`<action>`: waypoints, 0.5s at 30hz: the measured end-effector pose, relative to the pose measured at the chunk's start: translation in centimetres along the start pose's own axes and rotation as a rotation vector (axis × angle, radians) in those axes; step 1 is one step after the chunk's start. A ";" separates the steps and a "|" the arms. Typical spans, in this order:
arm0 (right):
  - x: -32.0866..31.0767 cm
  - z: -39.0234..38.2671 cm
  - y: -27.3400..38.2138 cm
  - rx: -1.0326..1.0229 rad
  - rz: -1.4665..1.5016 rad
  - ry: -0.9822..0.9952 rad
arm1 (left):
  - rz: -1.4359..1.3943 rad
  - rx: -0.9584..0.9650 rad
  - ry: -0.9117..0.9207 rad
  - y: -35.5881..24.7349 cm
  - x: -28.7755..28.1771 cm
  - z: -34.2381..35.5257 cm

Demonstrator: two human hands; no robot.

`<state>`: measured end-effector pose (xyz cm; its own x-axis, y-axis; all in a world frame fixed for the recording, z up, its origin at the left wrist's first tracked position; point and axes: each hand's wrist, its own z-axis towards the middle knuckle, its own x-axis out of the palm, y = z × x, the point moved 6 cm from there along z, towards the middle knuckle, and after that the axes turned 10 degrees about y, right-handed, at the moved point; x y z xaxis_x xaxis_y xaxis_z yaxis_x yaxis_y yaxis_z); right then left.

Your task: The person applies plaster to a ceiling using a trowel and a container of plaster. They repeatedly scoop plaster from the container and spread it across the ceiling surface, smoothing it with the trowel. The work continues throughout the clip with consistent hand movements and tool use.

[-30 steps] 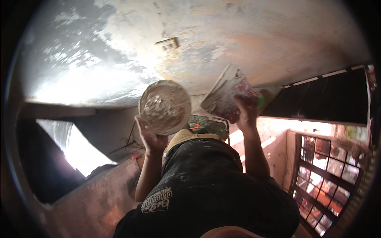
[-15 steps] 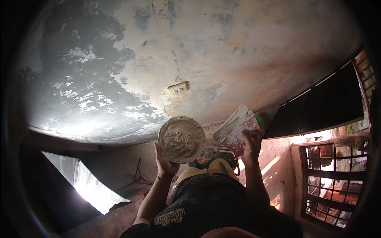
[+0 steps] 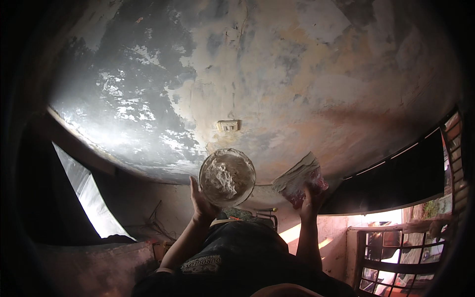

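My left hand [image 3: 204,207] is wrapped round the lower left side of a round tub [image 3: 247,179], its thumb up along the rim. A pale lump of wet filler paste [image 3: 222,177] lies inside, and the tub's opening faces me. To the right, my right hand [image 3: 309,199] grips a wide filling knife [image 3: 299,178] by its reddish, paste-smeared lower part. The knife's broad blade is coated with paste and points up and left, apart from the tub. Ahead stands a patchy wall [image 3: 277,74], grey on the left and cream to orange on the right.
A switch plate [image 3: 228,125] sits on the wall just above the tub. At right are a dark panel [image 3: 391,171] and a barred window [image 3: 401,252]. Bright light enters through an opening [image 3: 94,198] at left. A metal-framed object [image 3: 267,214] stands below the hands.
My view has tilted up, showing more wall. The paste in the tub now sits in a smaller lump with more bare inside showing. Both hands keep their holds; the knife sits lower in view.
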<state>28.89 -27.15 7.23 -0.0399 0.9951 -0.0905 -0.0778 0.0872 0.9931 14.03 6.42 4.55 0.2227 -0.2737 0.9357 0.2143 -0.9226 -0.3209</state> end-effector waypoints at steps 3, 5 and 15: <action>-1.8 1.9 -1.3 -0.189 -0.346 0.083 | -0.050 0.002 0.020 -0.3 1.0 -0.3; -1.7 1.8 -0.4 -0.457 -0.665 0.094 | -0.024 0.056 0.038 -0.6 0.7 -0.7; 3.5 0.3 8.7 -0.315 -0.037 0.169 | 0.063 0.215 0.156 -0.4 4.8 -1.7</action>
<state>28.43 -22.92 15.60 -0.1930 0.9675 -0.1632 -0.3842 0.0785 0.9199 13.38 4.99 9.43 0.0966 -0.3824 0.9189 0.4052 -0.8282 -0.3873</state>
